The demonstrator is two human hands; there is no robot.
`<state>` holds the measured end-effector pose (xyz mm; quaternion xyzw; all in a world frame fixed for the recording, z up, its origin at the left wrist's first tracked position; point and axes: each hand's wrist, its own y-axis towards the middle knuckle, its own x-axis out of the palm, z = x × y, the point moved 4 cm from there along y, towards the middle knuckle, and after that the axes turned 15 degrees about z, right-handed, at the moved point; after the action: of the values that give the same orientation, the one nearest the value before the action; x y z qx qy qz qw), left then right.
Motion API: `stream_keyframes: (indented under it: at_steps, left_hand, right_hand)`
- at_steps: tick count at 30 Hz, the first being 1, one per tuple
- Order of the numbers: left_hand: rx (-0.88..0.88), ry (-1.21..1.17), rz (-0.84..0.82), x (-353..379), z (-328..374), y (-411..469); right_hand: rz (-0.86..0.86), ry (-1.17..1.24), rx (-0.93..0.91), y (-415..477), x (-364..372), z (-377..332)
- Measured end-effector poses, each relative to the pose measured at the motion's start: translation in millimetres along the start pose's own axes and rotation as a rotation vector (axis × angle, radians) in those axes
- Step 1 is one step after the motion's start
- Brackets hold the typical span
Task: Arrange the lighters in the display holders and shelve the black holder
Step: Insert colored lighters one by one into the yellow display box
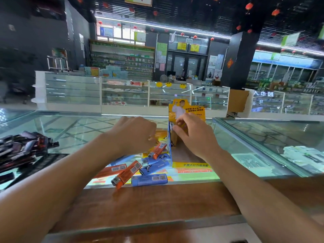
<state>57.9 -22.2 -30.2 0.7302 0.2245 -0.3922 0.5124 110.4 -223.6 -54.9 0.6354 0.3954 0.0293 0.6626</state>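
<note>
Lighters of dark colour (19,146) sit in the black holder (50,144) at the far left of the glass bench (78,134). Orange and blue lighters (140,167) lie loose in the middle, under the left hand (133,135); its grip is curled, around what I cannot tell. The right hand (191,135) grasps the upright yellow holder (189,111).

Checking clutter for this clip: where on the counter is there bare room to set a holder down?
Bare glass lies between the dark lighter pile and the left hand, and right of the yellow holder that the right hand holds. The wooden strip between the forearms is bare too. Crowded: the loose lighters at centre.
</note>
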Motion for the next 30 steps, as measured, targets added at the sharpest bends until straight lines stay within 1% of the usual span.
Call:
stream_keyframes:
  at_steps: [2, 5, 8, 10, 11, 12, 14, 20, 24, 26, 30]
  left_hand:
    - [0.013, 0.043, -0.020, -12, 7, -7]
    - [0.039, 0.200, -0.101, -26, 19, -24]
    - [-0.018, 0.308, -0.272, -39, 26, -49]
    - [-0.051, 0.317, -0.392, -43, 30, -68]
    - [-0.045, 0.311, -0.421, -44, 32, -76]
    - [-0.038, 0.295, -0.419, -44, 33, -83]
    - [-0.056, 0.248, -0.353, -40, 31, -88]
    - [-0.204, 0.085, -0.227, -33, 16, -93]
    - [-0.218, 0.045, -0.139, -28, 20, -86]
    - [-0.176, 0.021, -0.163, -27, 26, -81]
    - [0.022, -0.035, -0.270, -19, 42, -74]
  right_hand:
    - [0.017, -0.023, -0.036, 1, 0, -5]
    - [-0.008, -0.023, -0.050, 1, 2, -14]
    - [-0.018, -0.008, -0.066, -2, 4, -19]
    - [-0.020, -0.009, -0.068, -3, 4, -19]
    - [-0.020, -0.012, -0.070, -4, 4, -18]
    - [-0.020, -0.014, -0.071, -4, 4, -17]
    - [-0.026, -0.010, -0.068, -4, 3, -15]
    - [-0.028, 0.024, -0.055, -5, 4, -11]
    - [-0.023, 0.016, -0.054, -5, 2, -12]
    - [-0.025, 0.019, -0.052, -5, 2, -12]
    - [-0.019, 0.047, -0.037, -5, 3, -9]
